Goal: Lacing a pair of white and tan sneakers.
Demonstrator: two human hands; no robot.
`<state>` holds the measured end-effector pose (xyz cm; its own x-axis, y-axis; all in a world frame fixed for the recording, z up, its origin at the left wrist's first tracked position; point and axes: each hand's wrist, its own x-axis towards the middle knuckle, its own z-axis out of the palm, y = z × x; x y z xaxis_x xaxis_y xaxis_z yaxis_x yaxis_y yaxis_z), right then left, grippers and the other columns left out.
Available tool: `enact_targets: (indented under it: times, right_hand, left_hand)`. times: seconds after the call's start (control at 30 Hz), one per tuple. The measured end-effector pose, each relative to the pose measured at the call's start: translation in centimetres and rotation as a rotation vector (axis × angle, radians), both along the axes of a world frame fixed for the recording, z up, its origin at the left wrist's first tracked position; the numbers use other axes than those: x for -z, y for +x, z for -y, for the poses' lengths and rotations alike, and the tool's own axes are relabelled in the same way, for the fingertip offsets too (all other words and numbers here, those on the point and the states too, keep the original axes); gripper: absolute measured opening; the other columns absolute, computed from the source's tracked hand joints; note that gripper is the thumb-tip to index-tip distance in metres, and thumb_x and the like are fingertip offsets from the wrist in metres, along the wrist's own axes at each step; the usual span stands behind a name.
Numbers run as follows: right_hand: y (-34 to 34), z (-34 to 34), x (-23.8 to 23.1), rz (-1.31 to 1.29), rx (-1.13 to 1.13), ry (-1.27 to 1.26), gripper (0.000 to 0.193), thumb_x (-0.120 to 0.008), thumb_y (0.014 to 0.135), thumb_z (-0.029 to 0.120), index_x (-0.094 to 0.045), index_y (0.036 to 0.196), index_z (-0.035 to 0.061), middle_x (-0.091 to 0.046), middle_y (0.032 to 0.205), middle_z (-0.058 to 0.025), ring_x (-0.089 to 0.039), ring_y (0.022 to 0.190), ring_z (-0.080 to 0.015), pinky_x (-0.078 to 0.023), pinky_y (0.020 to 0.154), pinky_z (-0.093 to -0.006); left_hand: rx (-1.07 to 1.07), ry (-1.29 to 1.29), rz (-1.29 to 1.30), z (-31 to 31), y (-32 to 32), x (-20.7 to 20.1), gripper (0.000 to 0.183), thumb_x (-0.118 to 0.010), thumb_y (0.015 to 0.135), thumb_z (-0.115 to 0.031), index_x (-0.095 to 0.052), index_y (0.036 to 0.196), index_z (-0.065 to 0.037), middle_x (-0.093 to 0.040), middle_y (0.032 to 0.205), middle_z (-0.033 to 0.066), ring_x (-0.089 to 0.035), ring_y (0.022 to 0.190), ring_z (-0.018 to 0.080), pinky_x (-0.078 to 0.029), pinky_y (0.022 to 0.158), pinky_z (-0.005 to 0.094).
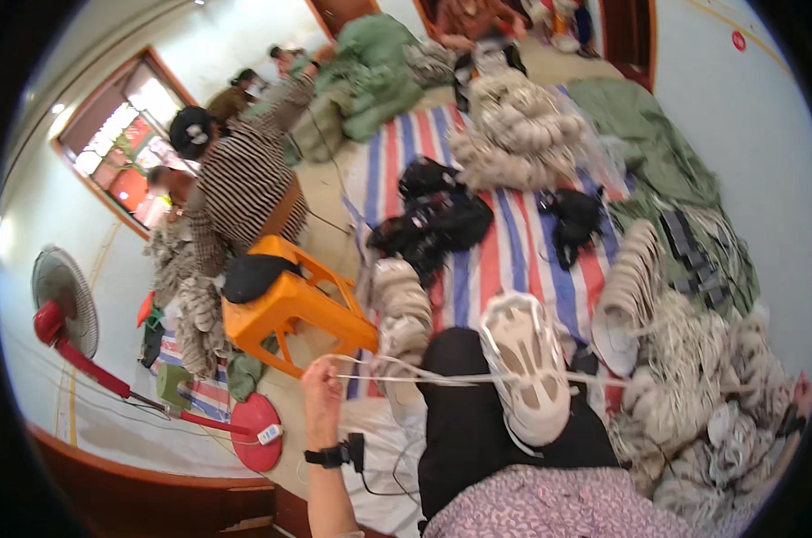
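Observation:
A cream and beige shoe upper (524, 399) rests on my lap, its opening facing up. A white shoelace (594, 380) passes through it and is drawn out sideways to both sides. My left hand (321, 387) is closed on the lace's left end, a black band around its wrist. At the far right rim my right hand (802, 394) shows only in part, closed, with the lace running toward it. A stack of nested beige shoe uppers (402, 309) stands by my left leg. Another row of uppers (628, 287) lies on the right, beside a heap of loose white laces (679, 359).
An orange stool (303, 309) with a dark cushion stands at the left. Striped sheeting (513, 260) carries black bundles (437, 220) and piled uppers (522, 130). A red fan (83, 359) stands far left. Several people, one in a striped top (244, 193), sit farther back.

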<state>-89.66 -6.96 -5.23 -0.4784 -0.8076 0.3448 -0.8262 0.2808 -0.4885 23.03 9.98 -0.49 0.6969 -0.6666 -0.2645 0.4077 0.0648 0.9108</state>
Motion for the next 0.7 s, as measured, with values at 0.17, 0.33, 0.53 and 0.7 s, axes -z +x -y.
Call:
enact_targets:
  times: [0.17, 0.33, 0.53, 0.7]
  right_hand:
    - [-7.4, 0.0, -5.9, 0.501, 0.009, -0.144, 0.021, -0.065, 0.095, 0.018, -0.068, 0.113, 0.0081, -0.064, 0.087, -0.0016, -0.064, 0.085, -0.011, -0.05, 0.071, -0.0256]
    - [-9.8, 1.0, -11.1, 0.866, 0.047, -0.118, 0.018, -0.058, 0.1, 0.021, -0.064, 0.107, 0.0055, -0.067, 0.1, -0.0071, -0.068, 0.097, -0.0183, -0.057, 0.085, -0.0308]
    - [6.6, 5.4, -13.3, 1.328, -0.357, 0.02, 0.049, -0.049, 0.105, 0.027, -0.043, 0.141, -0.0063, -0.05, 0.139, -0.0219, -0.049, 0.133, -0.0332, -0.039, 0.116, -0.0436]
    - [37.9, 9.4, -9.1, 1.058, -0.89, 0.449, 0.042, -0.056, 0.099, 0.021, -0.055, 0.135, 0.0, -0.06, 0.122, -0.0114, -0.06, 0.096, -0.0107, -0.053, 0.079, -0.0248]
  left_hand:
    - [0.108, 0.511, 0.394, -4.1, 2.6, 4.8, 0.021, -0.063, 0.096, -0.022, -0.07, 0.098, -0.002, -0.062, 0.081, -0.0025, -0.054, 0.062, 0.0065, -0.041, 0.051, 0.02]
    - [0.17, 0.728, 0.832, -2.8, -0.7, 3.6, 0.029, -0.062, 0.097, -0.022, -0.067, 0.112, 0.003, -0.067, 0.088, 0.0073, -0.063, 0.065, 0.0141, -0.051, 0.059, 0.0271]
    - [0.371, 0.28, 0.894, 5.2, -11.4, -1.0, 0.02, -0.061, 0.095, -0.004, -0.068, 0.113, 0.003, -0.067, 0.092, 0.0086, -0.064, 0.065, 0.013, -0.052, 0.059, 0.0243]
    - [0.621, 0.096, 0.667, 10.3, -21.6, -2.1, 0.02, -0.059, 0.094, 0.001, -0.069, 0.111, 0.003, -0.069, 0.097, 0.0076, -0.064, 0.062, 0.0089, -0.051, 0.054, 0.021]
